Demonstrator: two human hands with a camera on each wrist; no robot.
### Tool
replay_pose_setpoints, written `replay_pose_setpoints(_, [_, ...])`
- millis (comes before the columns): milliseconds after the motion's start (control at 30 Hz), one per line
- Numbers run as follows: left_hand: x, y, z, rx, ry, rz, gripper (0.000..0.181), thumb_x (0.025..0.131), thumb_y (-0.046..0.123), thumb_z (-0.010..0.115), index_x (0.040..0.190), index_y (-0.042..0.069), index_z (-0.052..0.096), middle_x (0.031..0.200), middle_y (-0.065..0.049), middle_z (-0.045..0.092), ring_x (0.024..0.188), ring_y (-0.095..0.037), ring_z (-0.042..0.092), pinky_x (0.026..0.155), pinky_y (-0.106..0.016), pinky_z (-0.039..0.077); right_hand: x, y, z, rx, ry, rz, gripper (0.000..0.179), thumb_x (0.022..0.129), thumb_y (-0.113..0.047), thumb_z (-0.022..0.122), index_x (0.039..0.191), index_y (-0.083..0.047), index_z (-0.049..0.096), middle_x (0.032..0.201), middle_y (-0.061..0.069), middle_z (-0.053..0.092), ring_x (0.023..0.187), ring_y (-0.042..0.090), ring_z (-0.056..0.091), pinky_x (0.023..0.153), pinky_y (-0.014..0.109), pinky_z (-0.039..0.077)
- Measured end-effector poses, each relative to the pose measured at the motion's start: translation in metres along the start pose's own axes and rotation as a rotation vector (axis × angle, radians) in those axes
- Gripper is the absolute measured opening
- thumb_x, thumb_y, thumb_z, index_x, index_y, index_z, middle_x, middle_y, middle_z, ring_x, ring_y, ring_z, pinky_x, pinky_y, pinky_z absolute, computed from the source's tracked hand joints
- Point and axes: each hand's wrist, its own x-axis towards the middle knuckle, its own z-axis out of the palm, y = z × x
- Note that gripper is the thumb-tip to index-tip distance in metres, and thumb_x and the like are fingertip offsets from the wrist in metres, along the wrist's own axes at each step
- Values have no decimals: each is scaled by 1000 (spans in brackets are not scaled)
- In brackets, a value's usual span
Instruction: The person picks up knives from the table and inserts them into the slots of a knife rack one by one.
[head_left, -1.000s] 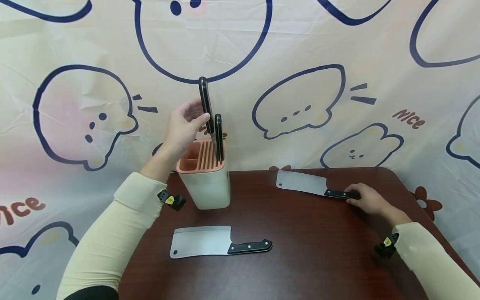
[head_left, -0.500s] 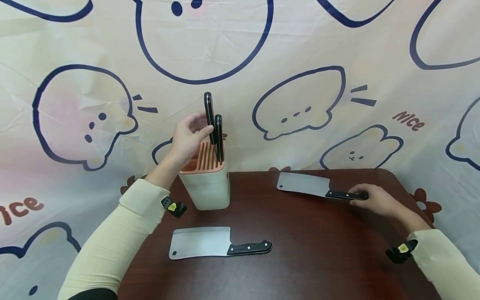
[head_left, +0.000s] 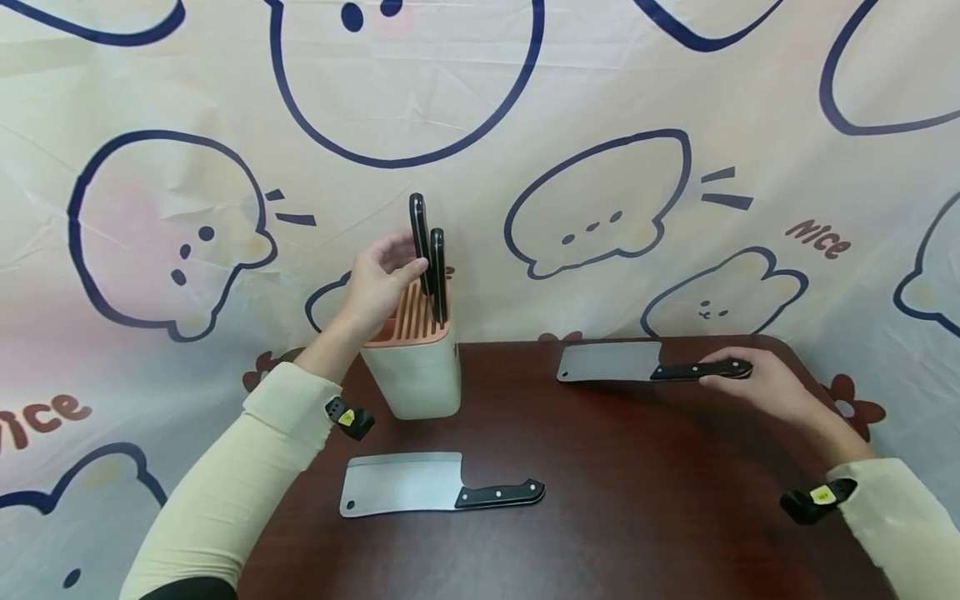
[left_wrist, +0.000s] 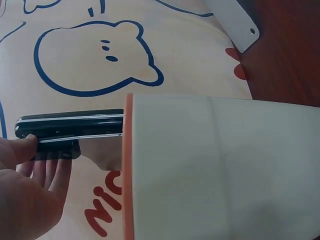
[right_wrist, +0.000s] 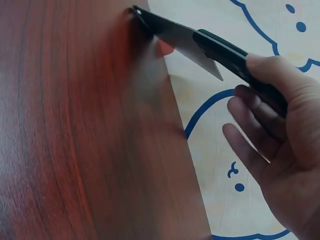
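Observation:
My left hand (head_left: 372,279) pinches the black handle of a knife (head_left: 419,229) over the knife block (head_left: 416,383). The left wrist view shows part of this knife's blade (left_wrist: 104,152) above the block's pink rim, the rest hidden inside. Right beside it, a second black-handled knife (head_left: 438,271) stands sunk to its handle in a slot. At the table's back right, my right hand (head_left: 768,387) grips the black handle of a cleaver (head_left: 611,362), thumb on top. In the right wrist view its blade (right_wrist: 175,42) is tilted, with the far corner close over the wood.
Another cleaver (head_left: 405,483) lies flat on the brown table (head_left: 600,517), in front of the block, handle pointing right. A patterned cloth (head_left: 480,100) hangs right behind the table's back edge. The block has several slots and a larger open compartment at its left.
My left hand has moved down, with the knife deeper in the block. My right hand has slid right along the cleaver's handle, and the handle end has risen and shifted slightly right.

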Motion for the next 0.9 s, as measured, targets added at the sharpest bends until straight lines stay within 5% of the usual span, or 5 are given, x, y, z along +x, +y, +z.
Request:
replay_pose_setpoints(267, [-2,-8,0,18,7,-5,44,102,10,63,143,2,52,140,-14,59,131,-25,55,113,-40,42,-2,-9,-9,116,55,70,43,97,-35,71,127,-5,65,111,1,71,91,7,64,75,25,54])
replay_pose_setpoints(467, [-3,-17,3,32,-12,-9,42,102,9,63,142,3,53,138,-14,60,128,-26,56,112,-41,43,-5,-20,-16,109,78,120,48,100,-40,65,128,-1,61,110,10,71,91,9,60,75,30,49])
replay_pose_setpoints(900, [-10,-27,5,43,-30,7,42,101,5,62,142,1,51,133,-16,61,122,-27,57,109,-41,46,-5,-46,-18,217,144,13,23,100,-26,68,115,-8,67,96,-14,71,88,9,63,73,17,49])
